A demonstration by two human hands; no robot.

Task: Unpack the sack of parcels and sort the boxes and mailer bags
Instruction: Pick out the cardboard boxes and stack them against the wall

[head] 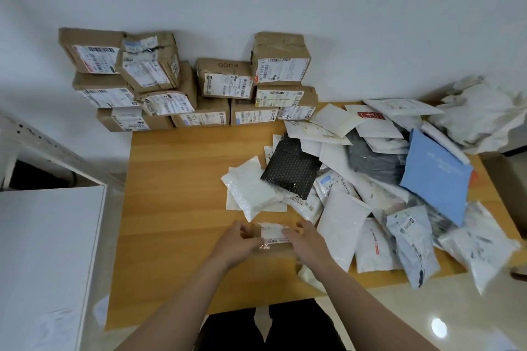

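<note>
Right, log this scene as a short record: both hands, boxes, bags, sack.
left hand: grips the left end of a small labelled packet
right hand: holds the packet's right end
boxes: cardboard boxes stacked at the far edge of the table, against the wall
bags: mailer bags in a loose overlapping pile on the right half, blue mailer and black dotted mailer on top
sack: white, crumpled, far right beyond the bags

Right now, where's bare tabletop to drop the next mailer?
Left half of the table is bare, between the box stack, the white bubble mailer and the left hand, which grips a small packet. Right half is crowded with mailer bags, overhanging the near edge.
</note>
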